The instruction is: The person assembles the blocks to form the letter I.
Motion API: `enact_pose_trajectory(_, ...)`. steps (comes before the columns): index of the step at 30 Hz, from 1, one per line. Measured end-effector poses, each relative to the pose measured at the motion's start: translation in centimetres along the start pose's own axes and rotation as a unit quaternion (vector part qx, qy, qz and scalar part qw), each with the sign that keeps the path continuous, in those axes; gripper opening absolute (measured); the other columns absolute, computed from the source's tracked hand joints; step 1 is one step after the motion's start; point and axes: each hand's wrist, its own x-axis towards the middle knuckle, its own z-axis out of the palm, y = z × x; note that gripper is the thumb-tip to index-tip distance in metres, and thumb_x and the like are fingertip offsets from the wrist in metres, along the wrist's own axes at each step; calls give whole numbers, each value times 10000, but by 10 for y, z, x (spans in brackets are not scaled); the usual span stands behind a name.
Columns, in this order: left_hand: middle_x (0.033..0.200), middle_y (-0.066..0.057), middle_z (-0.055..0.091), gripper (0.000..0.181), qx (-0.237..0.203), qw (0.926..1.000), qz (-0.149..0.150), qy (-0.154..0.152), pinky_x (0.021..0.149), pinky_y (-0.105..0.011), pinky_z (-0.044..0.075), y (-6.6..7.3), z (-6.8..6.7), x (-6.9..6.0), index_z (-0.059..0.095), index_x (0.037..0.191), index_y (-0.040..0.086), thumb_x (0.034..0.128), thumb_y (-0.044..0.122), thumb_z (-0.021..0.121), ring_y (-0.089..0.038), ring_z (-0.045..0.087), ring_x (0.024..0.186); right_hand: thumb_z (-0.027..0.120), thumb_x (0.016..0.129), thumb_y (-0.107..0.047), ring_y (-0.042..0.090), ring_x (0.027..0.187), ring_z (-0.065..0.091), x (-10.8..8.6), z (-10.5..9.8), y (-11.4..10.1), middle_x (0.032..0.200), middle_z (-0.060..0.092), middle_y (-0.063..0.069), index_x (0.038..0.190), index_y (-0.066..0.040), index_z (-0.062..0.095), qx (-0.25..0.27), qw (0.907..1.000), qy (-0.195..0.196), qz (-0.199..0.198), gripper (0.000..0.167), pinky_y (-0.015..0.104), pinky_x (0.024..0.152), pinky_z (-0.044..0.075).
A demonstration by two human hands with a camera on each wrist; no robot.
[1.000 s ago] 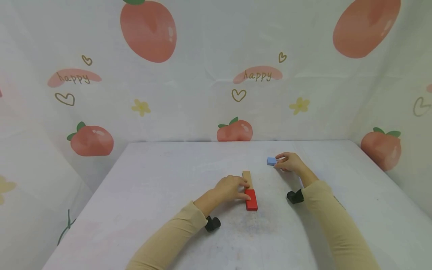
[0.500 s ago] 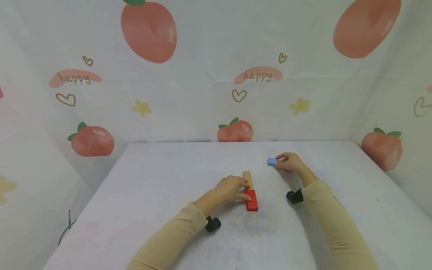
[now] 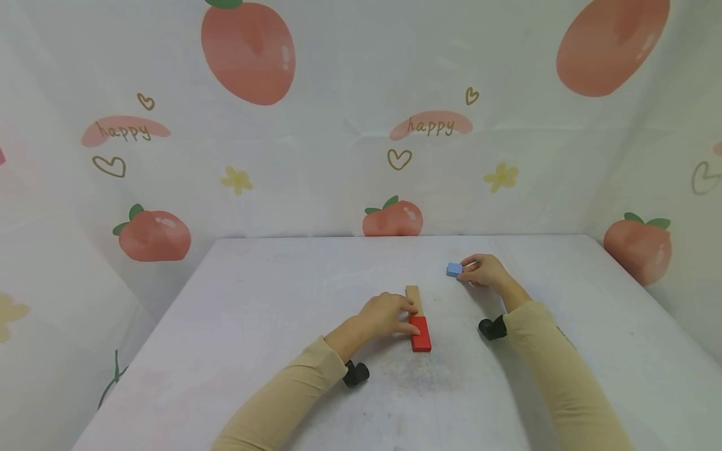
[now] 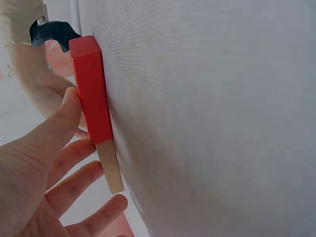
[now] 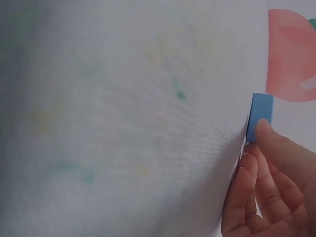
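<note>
In the head view, a red wooden block [image 3: 420,334] lies end to end with a bare wood block [image 3: 413,299], both flat on the table. My left hand [image 3: 385,314] touches this row from above: the thumb rests on the red block, while fingertips lie against the bare wood block; the left wrist view has the fingers spread. Farther back, my right hand [image 3: 486,272] pinches a small light blue block [image 3: 454,269] by its right end. In the right wrist view the thumb presses one face of the blue block [image 5: 262,111]; the fingertips behind it are partly hidden.
A white table [image 3: 293,288] with smudges spreads around the blocks. Behind it hangs a white cloth backdrop [image 3: 338,125] printed with peaches, hearts and flowers. Black wrist cameras, such as the left one [image 3: 355,374], sit beneath both sleeves.
</note>
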Motion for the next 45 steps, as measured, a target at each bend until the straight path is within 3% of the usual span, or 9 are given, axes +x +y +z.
enact_pose_trajectory(9,1315,35,583,466,20,10000,-15,-32,1014,-325,443,0,0,1,640,1218,211,801,409,703,-173,529,1231,685,820,-90,22,623,502,-1,-1,0,833,621,1,1211,104,498,138,9999,-15,43,475,167,581,459)
enact_pose_trajectory(15,1313,34,583,468,37,10000,-10,-38,1018,-327,439,0,0,1,640,1218,210,799,408,705,-175,526,1232,697,815,-111,36,641,521,-3,-3,-2,893,642,70,1219,91,501,50,9999,-58,102,492,182,588,469)
enact_pose_trajectory(22,1309,36,586,461,51,10000,16,-11,1017,-320,439,0,0,1,644,1213,210,799,403,707,-171,528,1231,785,736,-190,59,619,555,7,-6,10,837,661,74,1107,62,556,521,9978,-306,-279,503,194,579,481)
enact_pose_trajectory(29,1308,40,586,454,42,10000,-2,-33,1015,-316,438,0,1,1,647,1207,212,798,398,711,-172,529,1226,701,816,-129,52,655,534,-3,1,-7,943,656,106,1218,75,501,94,9998,-154,30,493,200,603,464)
enact_pose_trajectory(45,1312,40,581,464,-44,10000,-64,-62,1015,-325,441,-1,1,2,645,1210,217,793,407,713,-172,524,1231,680,834,-111,49,652,527,-3,11,-14,958,661,132,1211,83,500,51,9998,-199,-21,460,195,611,469)
